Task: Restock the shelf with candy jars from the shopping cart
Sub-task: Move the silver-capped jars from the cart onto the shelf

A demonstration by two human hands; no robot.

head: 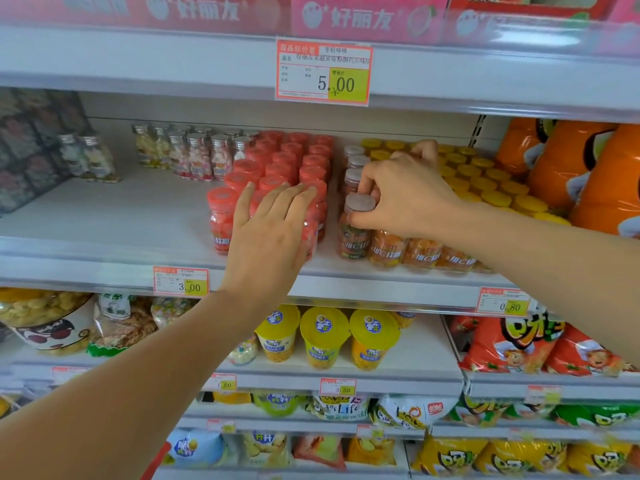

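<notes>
Left hand (266, 233): fingers (287, 199) straight, steadying red-lidded jars (280, 164) | right hand (408, 195): fingers (367, 189) pinching grey-lidded jar (351, 242) beside them, likely aligning row.

White metal store shelving (104, 216) in tiers, price labels (323, 72) clipped to edges; yellow-lidded cups (323, 336) and snack bags (512, 348) below, evenly lit.

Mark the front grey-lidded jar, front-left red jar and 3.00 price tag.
front grey-lidded jar (360, 201): head view, lid top.
front-left red jar (221, 197): head view, lid top.
3.00 price tag (180, 282): head view, tag's middle.
</notes>
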